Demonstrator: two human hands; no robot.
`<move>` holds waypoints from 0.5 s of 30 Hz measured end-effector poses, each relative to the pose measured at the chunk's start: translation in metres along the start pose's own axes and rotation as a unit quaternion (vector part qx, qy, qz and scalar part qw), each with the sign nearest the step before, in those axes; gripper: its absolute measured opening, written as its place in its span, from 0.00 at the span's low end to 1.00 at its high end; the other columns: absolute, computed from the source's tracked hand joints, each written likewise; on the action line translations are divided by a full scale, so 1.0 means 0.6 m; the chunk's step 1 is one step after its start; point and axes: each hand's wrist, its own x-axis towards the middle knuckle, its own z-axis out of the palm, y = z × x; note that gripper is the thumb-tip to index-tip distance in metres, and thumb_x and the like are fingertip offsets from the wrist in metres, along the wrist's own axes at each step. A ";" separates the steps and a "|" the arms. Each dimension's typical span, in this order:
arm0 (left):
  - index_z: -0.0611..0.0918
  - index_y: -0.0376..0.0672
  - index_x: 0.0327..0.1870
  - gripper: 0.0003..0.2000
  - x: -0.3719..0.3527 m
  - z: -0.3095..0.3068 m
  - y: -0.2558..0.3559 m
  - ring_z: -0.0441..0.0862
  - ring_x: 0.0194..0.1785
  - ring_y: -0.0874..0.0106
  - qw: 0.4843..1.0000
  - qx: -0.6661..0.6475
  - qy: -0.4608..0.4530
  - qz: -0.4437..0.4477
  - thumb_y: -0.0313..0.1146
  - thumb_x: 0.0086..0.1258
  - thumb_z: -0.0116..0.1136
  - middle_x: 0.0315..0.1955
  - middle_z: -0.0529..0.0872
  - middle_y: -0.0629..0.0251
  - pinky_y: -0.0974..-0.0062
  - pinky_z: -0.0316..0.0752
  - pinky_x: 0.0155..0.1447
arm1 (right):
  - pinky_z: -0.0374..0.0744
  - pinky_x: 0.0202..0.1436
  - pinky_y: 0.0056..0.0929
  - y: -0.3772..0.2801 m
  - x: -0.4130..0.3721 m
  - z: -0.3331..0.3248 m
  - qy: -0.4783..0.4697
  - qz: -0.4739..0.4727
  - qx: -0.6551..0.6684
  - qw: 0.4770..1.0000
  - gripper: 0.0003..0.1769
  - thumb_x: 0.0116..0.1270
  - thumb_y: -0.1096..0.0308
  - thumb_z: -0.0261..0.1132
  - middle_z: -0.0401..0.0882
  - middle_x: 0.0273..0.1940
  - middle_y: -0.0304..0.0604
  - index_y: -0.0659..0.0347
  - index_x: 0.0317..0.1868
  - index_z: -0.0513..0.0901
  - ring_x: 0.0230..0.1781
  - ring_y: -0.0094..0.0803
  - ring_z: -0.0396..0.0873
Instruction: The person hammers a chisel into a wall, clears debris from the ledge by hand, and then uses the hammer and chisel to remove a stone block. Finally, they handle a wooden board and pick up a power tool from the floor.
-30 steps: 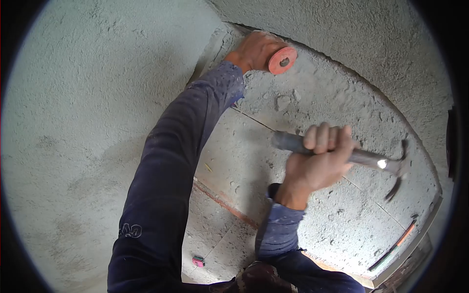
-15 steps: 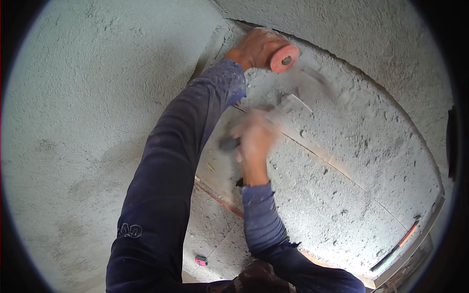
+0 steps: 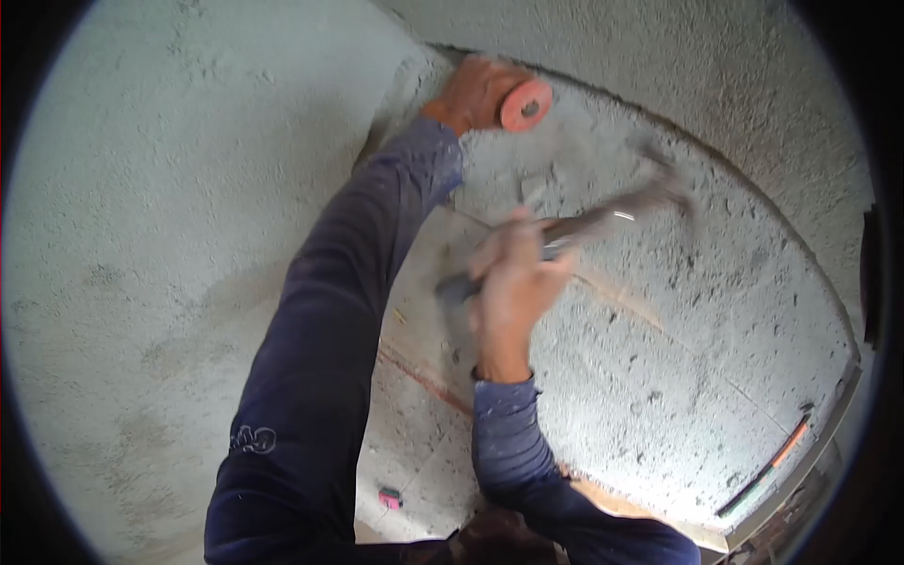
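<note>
Near the top of the view, my left hand (image 3: pixel 473 92) is wrapped round a tool with a round red guard (image 3: pixel 525 104), close to the seam where the walls meet. The rest of that tool is hidden behind the guard and hand. My right hand (image 3: pixel 516 278) grips a hammer (image 3: pixel 603 216) by its dark handle. The hammer's head is blurred by motion and lies to the right of the red guard, apart from it. Rough grey concrete surrounds both hands.
A black and orange tool (image 3: pixel 767 466) lies at the lower right edge of the rough surface. A small pink and dark object (image 3: pixel 390 497) is at the bottom. A reddish strip (image 3: pixel 424 378) runs beside my right forearm.
My right hand has moved slightly right and down, and the hammer now shows more clearly, stretched to the right. My left hand and the red guard appear slightly further left and higher.
</note>
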 end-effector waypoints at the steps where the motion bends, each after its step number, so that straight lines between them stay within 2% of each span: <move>1: 0.87 0.49 0.42 0.19 0.009 -0.006 0.005 0.87 0.42 0.61 1.000 0.011 -0.015 -0.016 0.40 0.47 0.73 0.40 0.89 0.62 0.63 0.81 0.48 | 0.65 0.16 0.22 -0.023 0.011 -0.004 0.053 -0.100 0.082 0.990 0.05 0.72 0.74 0.55 0.65 0.19 0.34 0.61 0.39 0.66 0.14 0.20 0.64; 2: 0.87 0.50 0.43 0.20 0.026 -0.018 -0.001 0.87 0.42 0.62 0.999 0.032 -0.024 -0.026 0.41 0.46 0.73 0.40 0.89 0.62 0.63 0.81 0.47 | 0.66 0.16 0.24 -0.039 0.029 0.002 0.096 -0.204 0.169 0.959 0.05 0.70 0.74 0.57 0.69 0.20 0.36 0.62 0.39 0.67 0.13 0.22 0.65; 3: 0.87 0.51 0.43 0.20 0.024 -0.014 -0.005 0.87 0.42 0.62 0.999 0.028 -0.010 -0.017 0.41 0.46 0.73 0.39 0.90 0.63 0.63 0.81 0.46 | 0.66 0.16 0.25 -0.024 0.049 -0.002 0.072 -0.254 0.266 0.927 0.05 0.70 0.75 0.56 0.69 0.20 0.37 0.62 0.39 0.66 0.13 0.22 0.63; 4: 0.87 0.51 0.43 0.20 0.023 -0.014 -0.004 0.87 0.42 0.62 0.999 0.027 -0.011 -0.016 0.41 0.46 0.73 0.39 0.90 0.63 0.63 0.81 0.46 | 0.66 0.16 0.25 -0.004 0.050 0.004 0.074 -0.253 0.266 0.927 0.05 0.70 0.75 0.56 0.69 0.20 0.37 0.62 0.39 0.66 0.13 0.22 0.63; 5: 0.87 0.51 0.44 0.20 0.023 -0.013 -0.003 0.87 0.41 0.62 0.999 0.023 -0.010 -0.024 0.40 0.47 0.73 0.39 0.90 0.64 0.63 0.81 0.46 | 0.66 0.16 0.25 0.020 0.045 0.018 0.004 -0.085 0.133 0.988 0.04 0.70 0.75 0.54 0.69 0.20 0.37 0.63 0.39 0.66 0.13 0.22 0.63; 6: 0.87 0.52 0.44 0.19 0.027 -0.008 -0.003 0.87 0.41 0.62 0.999 0.019 -0.008 -0.029 0.40 0.48 0.73 0.39 0.90 0.64 0.63 0.81 0.45 | 0.66 0.17 0.25 0.028 0.044 0.025 -0.064 0.086 -0.007 0.994 0.03 0.71 0.75 0.53 0.69 0.21 0.38 0.63 0.39 0.66 0.13 0.22 0.63; 7: 0.87 0.52 0.44 0.19 0.024 -0.001 0.001 0.87 0.41 0.62 0.999 0.014 -0.009 -0.028 0.40 0.48 0.73 0.39 0.90 0.64 0.63 0.81 0.45 | 0.67 0.17 0.24 0.026 0.043 0.015 -0.076 0.120 0.076 0.987 0.03 0.72 0.75 0.52 0.68 0.21 0.39 0.66 0.41 0.67 0.14 0.23 0.65; 8: 0.87 0.51 0.44 0.19 0.026 0.003 -0.006 0.87 0.41 0.62 0.999 0.018 -0.006 -0.028 0.40 0.48 0.73 0.39 0.90 0.64 0.63 0.81 0.45 | 0.67 0.17 0.24 0.019 0.048 0.006 -0.079 0.115 0.077 0.987 0.03 0.72 0.75 0.52 0.68 0.21 0.39 0.66 0.41 0.67 0.14 0.23 0.65; 10: 0.87 0.51 0.44 0.19 0.010 -0.003 -0.004 0.87 0.40 0.62 0.999 0.022 -0.017 -0.041 0.41 0.49 0.73 0.39 0.90 0.64 0.63 0.81 0.45 | 0.68 0.17 0.24 -0.013 0.031 -0.006 0.052 -0.047 0.087 0.994 0.03 0.71 0.76 0.53 0.69 0.21 0.38 0.67 0.42 0.68 0.15 0.23 0.67; 11: 0.87 0.51 0.44 0.19 0.013 -0.005 0.003 0.87 0.40 0.62 0.998 0.036 -0.016 -0.047 0.41 0.48 0.73 0.38 0.90 0.64 0.63 0.81 0.44 | 0.68 0.16 0.24 -0.019 0.038 -0.012 0.081 -0.127 0.165 0.975 0.04 0.71 0.76 0.54 0.71 0.22 0.38 0.67 0.44 0.69 0.15 0.23 0.68; 12: 0.87 0.51 0.44 0.20 0.027 -0.014 0.003 0.87 0.39 0.62 0.997 0.055 -0.009 -0.046 0.42 0.48 0.73 0.38 0.90 0.64 0.62 0.81 0.44 | 0.68 0.16 0.24 0.005 0.049 -0.002 0.079 -0.128 0.167 0.974 0.04 0.71 0.76 0.54 0.71 0.22 0.38 0.67 0.44 0.69 0.15 0.23 0.68; 14: 0.87 0.52 0.44 0.19 0.034 -0.018 0.003 0.87 0.39 0.62 0.997 0.058 -0.006 -0.049 0.42 0.48 0.73 0.38 0.90 0.64 0.63 0.81 0.43 | 0.69 0.17 0.23 0.063 0.062 0.010 0.105 -0.151 0.083 0.979 0.06 0.72 0.75 0.55 0.71 0.23 0.37 0.66 0.47 0.69 0.16 0.22 0.69; 15: 0.87 0.53 0.44 0.19 0.035 -0.016 -0.002 0.87 0.39 0.61 0.998 0.034 -0.006 -0.051 0.42 0.48 0.73 0.38 0.90 0.65 0.62 0.81 0.43 | 0.70 0.17 0.24 0.055 0.053 0.008 -0.088 0.019 0.004 0.996 0.09 0.73 0.73 0.56 0.74 0.24 0.38 0.65 0.50 0.69 0.16 0.22 0.71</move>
